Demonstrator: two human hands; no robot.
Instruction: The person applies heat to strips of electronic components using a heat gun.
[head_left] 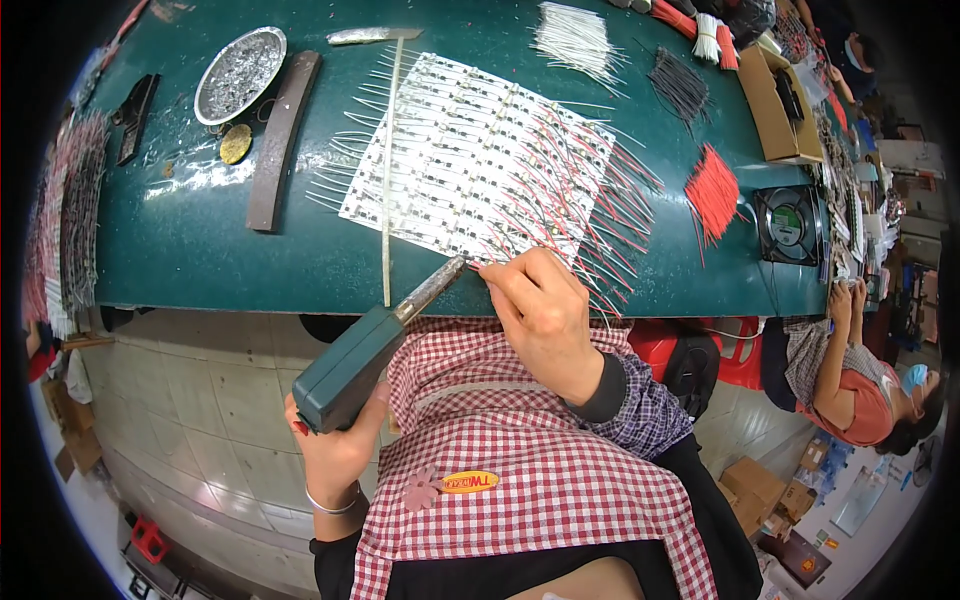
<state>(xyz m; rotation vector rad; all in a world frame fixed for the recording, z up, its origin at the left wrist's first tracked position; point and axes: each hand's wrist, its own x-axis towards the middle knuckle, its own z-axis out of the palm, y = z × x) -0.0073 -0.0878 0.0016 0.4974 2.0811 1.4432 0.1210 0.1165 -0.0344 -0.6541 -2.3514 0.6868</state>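
A white circuit board panel (450, 150) lies on the green table, with rows of small dark parts. White wires stick out at its left side; red, black and white wires (620, 225) fan out at its right. My left hand (338, 440) is wrapped round a dark green soldering gun (350, 368), whose metal tip meets the panel's near edge. Right beside that tip, my right hand (548, 318) pinches a thin red wire at the edge. The fingers partly hide the wire. A narrow pale strip (390, 170) lies across the panel's left part.
Left of the panel are a dark flat bar (285, 140), a bowl of silvery bits (241, 76) and a yellowish round lump (236, 144). White (575, 42), black (680, 88) and red wires (712, 200) lie in piles at right, near a small fan (790, 224). A co-worker (850, 390) sits farther right.
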